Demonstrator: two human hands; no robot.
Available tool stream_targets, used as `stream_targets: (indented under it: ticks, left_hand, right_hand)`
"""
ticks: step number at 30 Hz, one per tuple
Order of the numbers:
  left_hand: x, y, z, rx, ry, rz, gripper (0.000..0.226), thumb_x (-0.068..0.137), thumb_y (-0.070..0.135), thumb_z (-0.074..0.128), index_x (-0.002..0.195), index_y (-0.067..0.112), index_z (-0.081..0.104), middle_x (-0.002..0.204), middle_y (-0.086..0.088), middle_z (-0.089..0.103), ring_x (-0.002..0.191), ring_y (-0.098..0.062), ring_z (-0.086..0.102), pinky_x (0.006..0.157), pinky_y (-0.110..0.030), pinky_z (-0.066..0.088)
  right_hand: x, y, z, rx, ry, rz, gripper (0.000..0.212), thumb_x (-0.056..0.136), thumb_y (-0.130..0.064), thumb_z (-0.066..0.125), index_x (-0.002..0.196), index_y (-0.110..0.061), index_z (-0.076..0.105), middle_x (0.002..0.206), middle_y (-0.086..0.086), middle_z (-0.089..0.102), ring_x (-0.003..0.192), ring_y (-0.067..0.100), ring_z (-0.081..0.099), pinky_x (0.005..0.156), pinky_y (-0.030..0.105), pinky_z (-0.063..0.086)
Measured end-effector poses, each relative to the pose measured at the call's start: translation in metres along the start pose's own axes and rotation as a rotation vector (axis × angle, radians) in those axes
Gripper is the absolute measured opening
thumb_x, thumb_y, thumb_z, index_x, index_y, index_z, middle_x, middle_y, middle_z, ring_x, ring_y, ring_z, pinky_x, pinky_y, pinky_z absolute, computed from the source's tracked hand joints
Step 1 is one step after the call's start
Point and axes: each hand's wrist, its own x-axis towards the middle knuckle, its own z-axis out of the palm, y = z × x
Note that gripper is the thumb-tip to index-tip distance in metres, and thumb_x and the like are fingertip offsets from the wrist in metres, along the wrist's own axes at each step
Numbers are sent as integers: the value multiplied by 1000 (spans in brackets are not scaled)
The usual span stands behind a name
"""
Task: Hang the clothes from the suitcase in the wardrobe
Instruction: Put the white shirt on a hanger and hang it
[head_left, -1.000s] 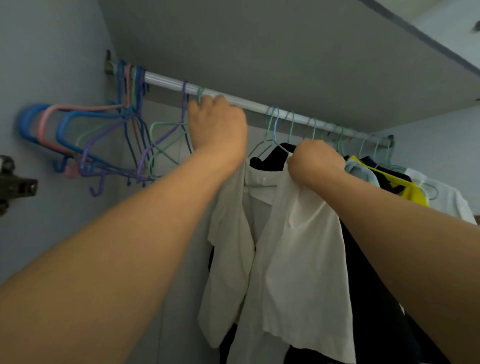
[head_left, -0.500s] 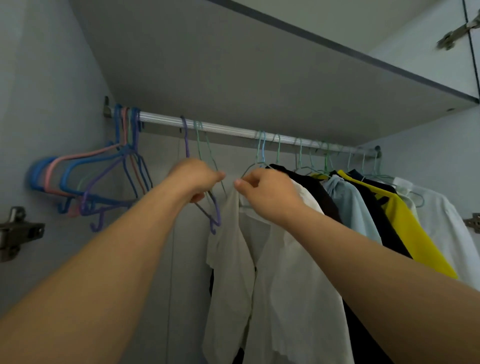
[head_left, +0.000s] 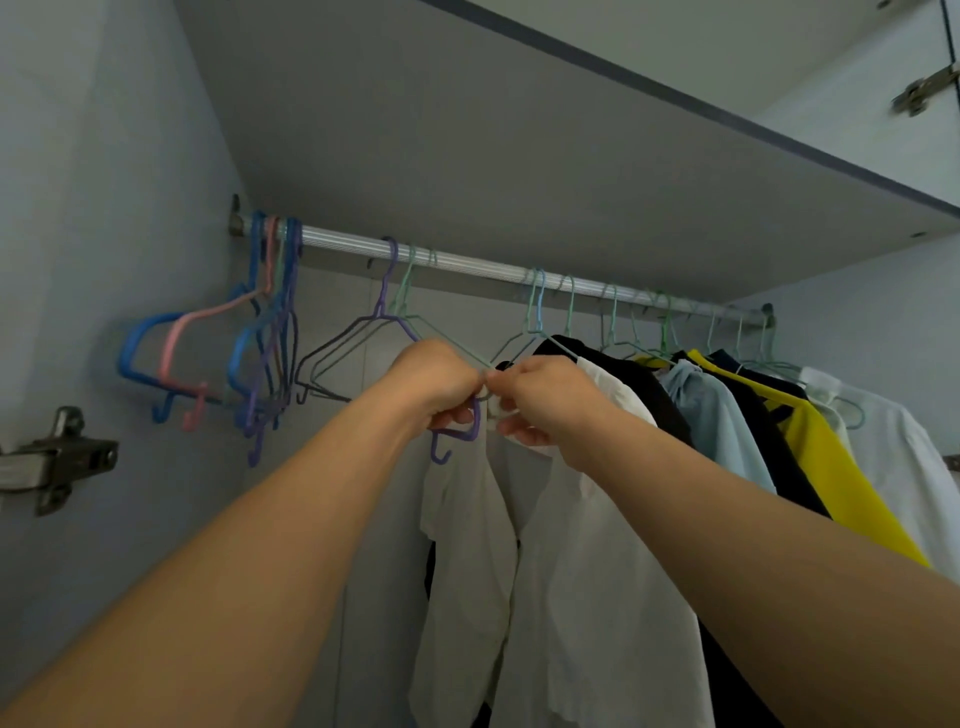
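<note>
Both hands are raised together just below the wardrobe rail (head_left: 467, 265). The left hand (head_left: 441, 387) has its fingers curled round the lower end of a purple hanger (head_left: 387, 291), whose small hook pokes out beneath the fist. The right hand (head_left: 540, 400) pinches the collar of a white shirt (head_left: 587, 545) between thumb and fingers, knuckles almost touching the left hand. The shirt hangs from the rail on a thin pale green hanger (head_left: 441, 338), its front falling open and its short sleeve drooping on the left.

To its right on the same rail hang a black garment (head_left: 634, 384), a pale blue shirt (head_left: 711, 415), a yellow top (head_left: 831, 467) and another white shirt (head_left: 909, 467), packed close together. At the rail's left end a bunch of empty plastic hangers (head_left: 249, 343) in blue, pink and purple leans against the side wall (head_left: 104, 208). A metal door hinge (head_left: 57, 462) sits on that wall, lower left. A grey shelf (head_left: 519, 156) runs above the rail.
</note>
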Motion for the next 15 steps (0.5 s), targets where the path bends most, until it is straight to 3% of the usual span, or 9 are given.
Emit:
stream_targets:
  ticks: [1, 3, 6, 9, 12, 15]
  left_hand:
    - [1, 1, 0, -9, -1, -6, 14, 88, 5, 53, 76, 9, 59, 73, -13, 64, 55, -19, 54, 50, -24, 37]
    - [3, 4, 0, -45, -3, -30, 16, 85, 5, 55, 70, 9, 60, 62, -10, 62, 51, -17, 54, 46, -21, 36]
    - [7, 4, -1, -68, 25, -57, 18, 83, 8, 59, 65, 9, 59, 58, -8, 60, 49, -16, 51, 49, -22, 39]
    - [6, 7, -3, -46, 87, -38, 14, 85, 9, 59, 83, -2, 67, 77, -17, 68, 56, -25, 55, 55, -29, 46]
    - [2, 14, -8, 163, 138, -2, 17, 84, 5, 51, 82, -1, 66, 85, -16, 71, 76, -29, 68, 68, -37, 54]
    - [-1, 18, -12, 304, 176, -15, 22, 86, 14, 53, 67, 7, 61, 81, -11, 71, 82, -26, 69, 75, -33, 55]
  right_hand:
    - [1, -4, 2, -5, -1, -8, 4, 94, -13, 56, 95, -11, 59, 80, 7, 61, 50, 14, 59, 39, 16, 40]
    - [9, -11, 6, -22, -14, -23, 18, 93, 0, 48, 103, -13, 57, 79, 11, 65, 45, 12, 58, 41, 19, 43]
    - [19, -19, 8, 58, -7, 40, 20, 95, 3, 47, 80, -6, 55, 50, 8, 58, 29, 7, 49, 38, 20, 42]
    - [27, -17, 10, 72, 8, 104, 27, 95, -5, 54, 68, -3, 53, 44, 6, 51, 25, 7, 45, 32, 13, 34]
    - [34, -16, 12, 73, 35, 109, 24, 92, -2, 53, 68, -4, 54, 50, 7, 57, 38, 12, 56, 41, 20, 44]
    - [37, -15, 13, 112, 89, 74, 10, 89, -2, 55, 79, -6, 55, 78, 13, 63, 62, 20, 64, 54, 24, 55]
